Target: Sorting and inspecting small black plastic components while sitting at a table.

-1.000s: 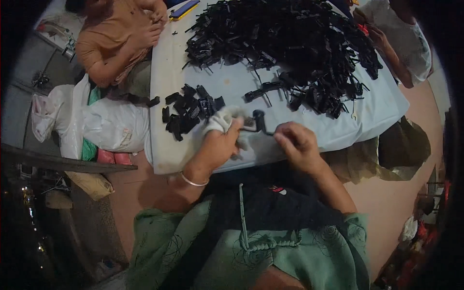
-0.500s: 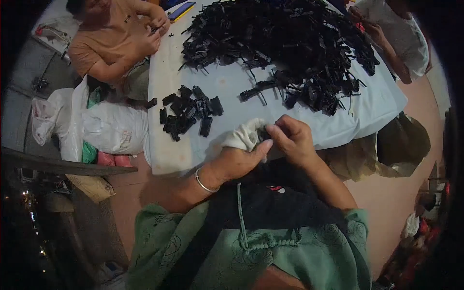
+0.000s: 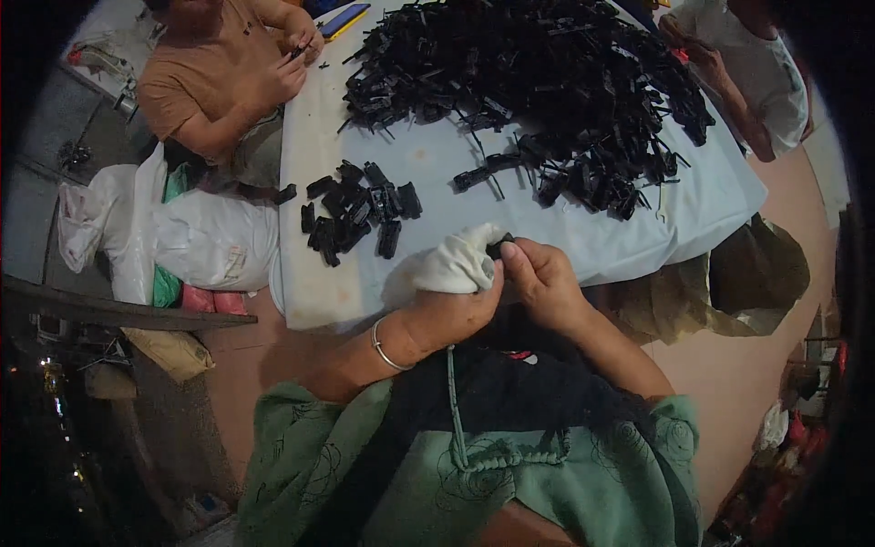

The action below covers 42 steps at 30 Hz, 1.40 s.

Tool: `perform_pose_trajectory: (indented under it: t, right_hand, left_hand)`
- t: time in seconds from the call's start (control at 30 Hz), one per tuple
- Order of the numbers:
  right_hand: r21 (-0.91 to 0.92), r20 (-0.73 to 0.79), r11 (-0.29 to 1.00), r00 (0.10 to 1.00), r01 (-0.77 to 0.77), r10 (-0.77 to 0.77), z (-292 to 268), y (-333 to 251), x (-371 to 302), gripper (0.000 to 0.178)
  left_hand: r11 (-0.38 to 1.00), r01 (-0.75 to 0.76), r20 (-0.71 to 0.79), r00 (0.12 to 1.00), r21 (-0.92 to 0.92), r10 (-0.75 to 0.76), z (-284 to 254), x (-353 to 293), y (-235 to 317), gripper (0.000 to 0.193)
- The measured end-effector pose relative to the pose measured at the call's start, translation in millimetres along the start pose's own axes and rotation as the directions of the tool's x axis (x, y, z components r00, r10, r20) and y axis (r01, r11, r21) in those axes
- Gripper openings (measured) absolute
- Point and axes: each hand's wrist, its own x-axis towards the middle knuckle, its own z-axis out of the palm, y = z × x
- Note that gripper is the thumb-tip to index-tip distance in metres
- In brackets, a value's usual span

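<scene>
Close to the table's near edge, my left hand [image 3: 454, 308] is closed, a white cloth glove [image 3: 456, 263] over its fingers. Between it and my right hand [image 3: 547, 283] is a small black plastic part [image 3: 499, 246], mostly hidden by the fingers. My right thumb and fingers pinch this part at its right side. Left of my hands lies a small pile of short black plastic parts [image 3: 355, 214]. Farther off, a large heap of black plastic parts [image 3: 529, 73] with thin sticking-out rods covers the table's far side.
The table has a pale cover [image 3: 428, 164]. A person in a tan shirt [image 3: 205, 87] handles a small dark piece at the far left; another person [image 3: 756, 73] sits at the far right. White sacks [image 3: 214, 242] stand left of the table, a brown sack [image 3: 761, 273] at its right. A phone [image 3: 344, 20] lies at the back.
My gloved left hand has turned and shifted slightly, and the black part now shows more between my hands. My right fingers have closed in tighter on it. The piles look the same.
</scene>
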Motion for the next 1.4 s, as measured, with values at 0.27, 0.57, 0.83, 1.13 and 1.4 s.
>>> perform_pose_trajectory:
  t: [0.27, 0.57, 0.83, 1.13, 1.4]
  right_hand:
    - [-0.326, 0.173, 0.907, 0.960, 0.268, -0.221, -20.7, 4.2, 4.1, 0.018]
    - [0.134, 0.079, 0.985, 0.990, 0.110, -0.121, -21.6, 6.4, 3.5, 0.013]
    - [0.066, 0.108, 0.988, 0.983, 0.140, -0.146, -14.4, -1.0, 2.1, 0.020]
    - [-0.212, 0.125, 0.941, 0.962, 0.264, -0.242, 1.8, -3.3, 6.6, 0.022]
    - [-0.614, -0.050, 0.733, 0.912, 0.294, -0.408, -4.4, -2.3, 37.5, 0.021]
  left_hand:
    - [0.652, 0.346, 0.146, 0.928, -0.675, -0.342, -5.3, 4.9, -13.9, 0.032]
    - [0.670, 0.509, 0.428, 0.852, -0.541, -0.301, -20.3, 6.2, 1.6, 0.040]
    - [0.767, 0.402, 0.361, 0.902, -0.499, -0.238, -11.6, 2.5, 0.5, 0.035]
    - [0.988, 0.016, -0.004, 1.000, -0.155, -0.017, 1.6, -2.3, -3.4, 0.026]
    - [0.925, 0.088, 0.086, 0.988, 0.369, -0.128, -57.8, 19.6, -30.3, 0.032]
